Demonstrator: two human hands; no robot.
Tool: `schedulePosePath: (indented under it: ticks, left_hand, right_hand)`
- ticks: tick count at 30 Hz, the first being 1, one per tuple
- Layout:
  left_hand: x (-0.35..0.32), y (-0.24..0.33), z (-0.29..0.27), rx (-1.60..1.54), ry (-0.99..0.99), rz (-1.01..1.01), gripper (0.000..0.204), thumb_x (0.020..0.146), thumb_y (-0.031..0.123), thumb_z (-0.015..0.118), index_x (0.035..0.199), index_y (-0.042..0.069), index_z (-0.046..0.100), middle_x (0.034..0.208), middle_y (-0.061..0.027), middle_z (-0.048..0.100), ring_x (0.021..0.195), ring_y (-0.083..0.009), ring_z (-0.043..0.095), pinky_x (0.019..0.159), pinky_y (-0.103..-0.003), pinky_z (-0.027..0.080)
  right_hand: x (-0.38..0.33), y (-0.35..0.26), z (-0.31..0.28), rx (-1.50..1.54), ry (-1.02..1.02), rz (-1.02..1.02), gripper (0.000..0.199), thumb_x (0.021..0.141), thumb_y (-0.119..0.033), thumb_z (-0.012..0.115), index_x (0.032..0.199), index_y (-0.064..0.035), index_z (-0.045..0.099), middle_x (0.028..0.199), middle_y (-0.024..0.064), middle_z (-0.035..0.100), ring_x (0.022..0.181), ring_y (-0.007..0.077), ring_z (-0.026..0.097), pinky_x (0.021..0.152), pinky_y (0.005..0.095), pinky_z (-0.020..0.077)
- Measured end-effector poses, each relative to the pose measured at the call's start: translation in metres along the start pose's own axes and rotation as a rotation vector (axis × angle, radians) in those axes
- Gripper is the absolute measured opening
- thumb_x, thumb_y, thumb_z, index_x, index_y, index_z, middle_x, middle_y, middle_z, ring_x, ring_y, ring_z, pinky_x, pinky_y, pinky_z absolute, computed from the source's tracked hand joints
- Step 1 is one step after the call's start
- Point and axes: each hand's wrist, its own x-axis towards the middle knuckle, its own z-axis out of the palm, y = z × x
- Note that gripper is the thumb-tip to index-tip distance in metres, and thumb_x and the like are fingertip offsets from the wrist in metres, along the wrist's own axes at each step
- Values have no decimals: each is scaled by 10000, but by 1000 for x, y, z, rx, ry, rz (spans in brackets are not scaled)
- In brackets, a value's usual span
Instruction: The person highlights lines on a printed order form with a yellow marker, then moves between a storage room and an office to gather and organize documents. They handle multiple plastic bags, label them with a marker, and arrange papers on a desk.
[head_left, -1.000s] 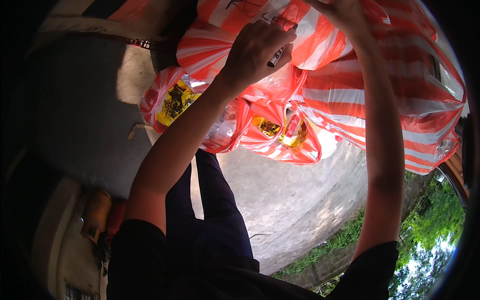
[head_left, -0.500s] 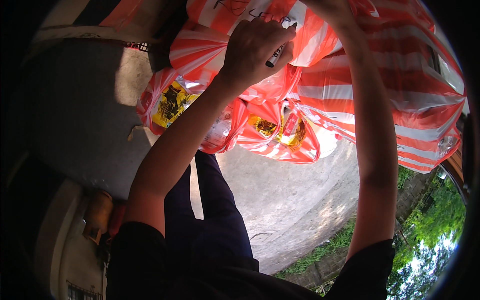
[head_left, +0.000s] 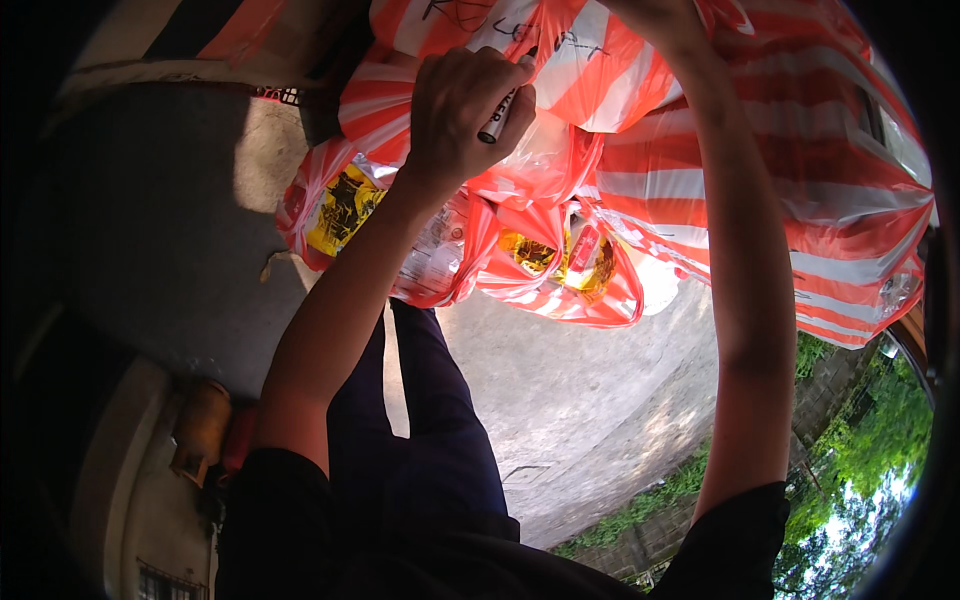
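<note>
Left hand (head_left: 465,110) is curled into a closed fist around a marker pen (head_left: 497,118), fingers wrapped over the barrel and its dark end poking out past the knuckles. The tip is hidden behind the fingers, pressed toward the red-and-white striped plastic bag (head_left: 600,70) directly in front of the hand — a writing grip, with the wrist bent inward so the pen meets the plastic square on. Dark handwritten strokes already sit on the white stripe just above and beside the fist.

Right hand (head_left: 665,15) is at the very top edge, mostly cut off; it appears to pinch or hold up the bag's upper part, likely keeping the film taut as a writing surface. How far its fingers are closed I cannot tell.

Below the left wrist hang more striped bags (head_left: 560,270) — bulging, with yellow packets (head_left: 340,205) showing through the thin plastic. Further below, between the forearms, dark trouser legs (head_left: 430,440) and a pale concrete ground (head_left: 570,400); greenery (head_left: 850,470) beyond the right elbow.
</note>
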Motion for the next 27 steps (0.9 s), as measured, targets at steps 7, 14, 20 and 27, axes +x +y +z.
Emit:
schedulePosePath:
  ticks: [7,14,20,27]
  left_hand:
    - [-31,-39,-32,92,37,-26,156,808,110,720,953,95,665,830,-18,647,746,-226,592,711,-389,421]
    - [-38,-32,-30,70,-56,-105,203,827,87,732,1021,90,674,871,-39,666,789,-233,619,775,-387,431]
    - [-33,-38,-20,61,-42,-65,200,824,93,730,1012,93,665,842,-30,642,765,-229,607,767,-395,421]
    - [-21,-35,-15,91,1,-42,220,816,102,738,1023,117,667,820,-16,628,760,-213,601,764,-382,414]
  right_hand:
    - [10,-3,10,116,-78,107,605,766,-317,850,1268,-157,552,1309,122,449,1289,322,432,1119,490,374]
    - [28,-33,-21,30,-372,397,618,805,-361,816,1341,-212,546,1508,90,372,1376,316,394,1158,498,362]
    - [33,-54,-30,169,-384,549,645,799,-385,824,1370,-246,558,1517,71,384,1354,291,428,1121,480,406]
    - [30,-28,-20,200,-377,488,674,779,-405,840,1375,-247,569,1481,77,416,1312,287,450,1080,448,436]
